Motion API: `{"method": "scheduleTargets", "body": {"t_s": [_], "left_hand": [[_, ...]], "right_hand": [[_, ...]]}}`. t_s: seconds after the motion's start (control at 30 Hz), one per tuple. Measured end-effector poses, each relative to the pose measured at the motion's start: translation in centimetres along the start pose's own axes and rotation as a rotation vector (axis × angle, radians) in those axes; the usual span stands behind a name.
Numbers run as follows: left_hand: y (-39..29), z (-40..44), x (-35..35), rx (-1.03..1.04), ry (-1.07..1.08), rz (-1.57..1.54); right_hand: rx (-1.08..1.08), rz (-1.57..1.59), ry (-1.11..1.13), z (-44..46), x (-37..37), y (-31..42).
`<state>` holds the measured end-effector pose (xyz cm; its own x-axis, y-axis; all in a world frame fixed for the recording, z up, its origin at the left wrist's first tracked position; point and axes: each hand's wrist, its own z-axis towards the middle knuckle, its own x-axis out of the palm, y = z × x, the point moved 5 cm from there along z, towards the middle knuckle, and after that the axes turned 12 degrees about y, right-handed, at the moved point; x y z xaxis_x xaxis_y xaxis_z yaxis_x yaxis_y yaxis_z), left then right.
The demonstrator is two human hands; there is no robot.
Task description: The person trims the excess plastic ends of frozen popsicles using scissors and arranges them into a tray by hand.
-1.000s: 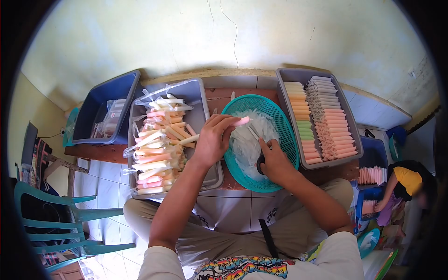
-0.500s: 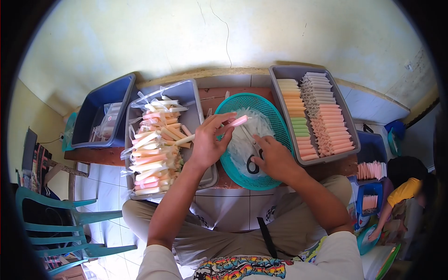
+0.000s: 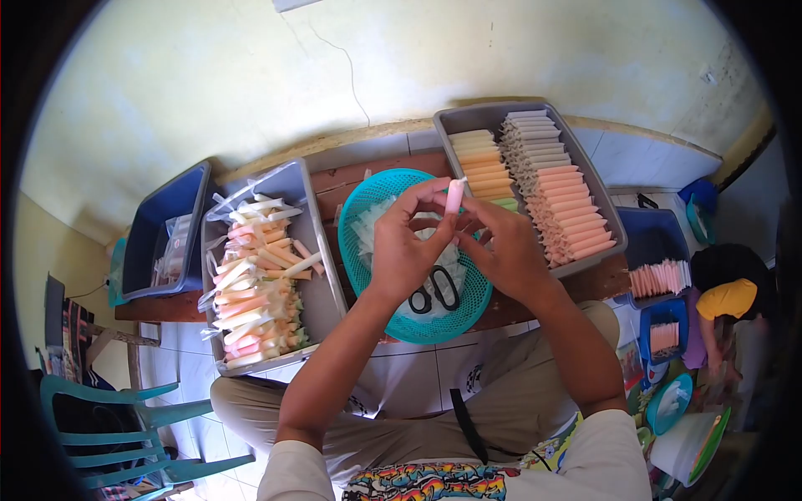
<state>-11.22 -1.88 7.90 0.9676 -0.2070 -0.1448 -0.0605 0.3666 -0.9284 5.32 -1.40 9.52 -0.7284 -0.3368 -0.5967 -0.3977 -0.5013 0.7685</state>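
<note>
The left hand [image 3: 409,234] is pinching one pink stick [image 3: 454,197] between its thumb and fingers. The stick is standing almost straight up above the teal basket [image 3: 355,267], with its top end pointing to about twelve o'clock. The right hand [image 3: 511,242] is coming in from four o'clock, and its fingers are curling close beside the left thumb. They are hiding their own tips, so I cannot tell if that hand is holding anything.

Under the hands, clear plastic scraps [image 3: 368,230] are lying in the basket. Black-handled scissors [image 3: 432,286] are showing near its six o'clock side, but their blades are hiding under the hands.

At nine o'clock from the basket, a gray tray [image 3: 322,301] is holding a messy heap of wrapped sticks [image 3: 259,275]. At two o'clock, a packed tray [image 3: 585,265] is holding sticks in neat rows, white, orange, green and pink. All these are sitting on a brown counter [image 3: 334,179].

The step in hand seems to be working on that one stick with both hands. The next move is probably calling for a soft, steady pinch, so the stick is not bending or slipping.
</note>
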Motion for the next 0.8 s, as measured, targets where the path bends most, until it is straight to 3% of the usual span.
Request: {"method": "scheduleTargets", "body": {"t_s": [0.2, 0.43, 0.63, 0.8], "left_hand": [[1.2, 2.7, 3.6, 0.018, -0.003, -0.170], [2.6, 4.1, 6.9, -0.005, 0.045, -0.048], [3.4, 4.4, 7.4, 0.071, 0.035, 0.351], [3.5, 4.5, 8.5, 0.178, 0.148, 0.788]], "right_hand": [[0.001, -0.081, -0.122, -1.0, -3.6, -1.6], [0.001, -0.159, -0.150, -2.6, -7.2, -4.3], [0.111, -0.343, -0.072, -4.0, -8.7, -7.8], [0.178, -0.413, 0.045, -4.6, -7.5, -10.2]]}}
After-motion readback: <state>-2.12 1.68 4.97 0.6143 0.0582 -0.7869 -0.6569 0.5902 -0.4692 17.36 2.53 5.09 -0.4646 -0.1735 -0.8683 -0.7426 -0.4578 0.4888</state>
